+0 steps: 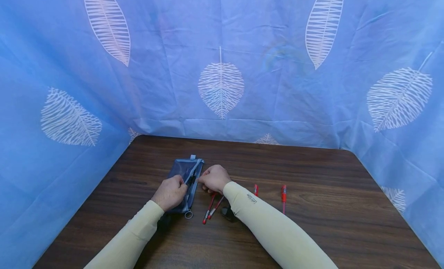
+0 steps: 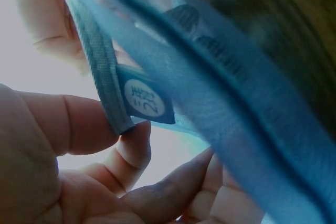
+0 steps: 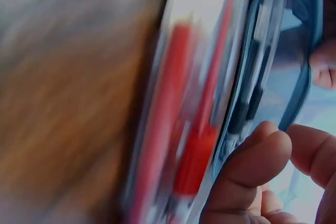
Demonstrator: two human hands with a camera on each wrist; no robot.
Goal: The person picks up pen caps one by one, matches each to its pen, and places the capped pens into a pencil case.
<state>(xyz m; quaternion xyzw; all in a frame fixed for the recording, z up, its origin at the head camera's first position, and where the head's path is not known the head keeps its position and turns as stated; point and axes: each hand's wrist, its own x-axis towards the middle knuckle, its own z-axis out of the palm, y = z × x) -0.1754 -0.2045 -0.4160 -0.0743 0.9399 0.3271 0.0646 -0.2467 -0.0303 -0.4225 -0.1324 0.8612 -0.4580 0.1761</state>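
Observation:
A blue see-through mesh pencil pouch (image 1: 178, 169) lies on the table, its zip side facing right and spread apart. My left hand (image 1: 170, 192) pinches the left edge of the opening; in the left wrist view, thumb and fingers hold the teal band beside a small label (image 2: 148, 98). My right hand (image 1: 214, 178) is at the right edge, where its thumb and forefinger pinch the rim in the right wrist view. Black pens (image 3: 249, 82) show inside the pouch. Close to the right hand are red pens (image 3: 197, 161), blurred in part.
Two red pens (image 1: 208, 214) lie below my right hand. Farther right are another red pen (image 1: 284, 194) and a red tip (image 1: 256, 189) partly behind the sleeve. A dark object (image 1: 227, 214) sits half hidden under the right forearm. Blue leaf-print cloth (image 1: 277, 91) surrounds the wooden table (image 1: 329, 230).

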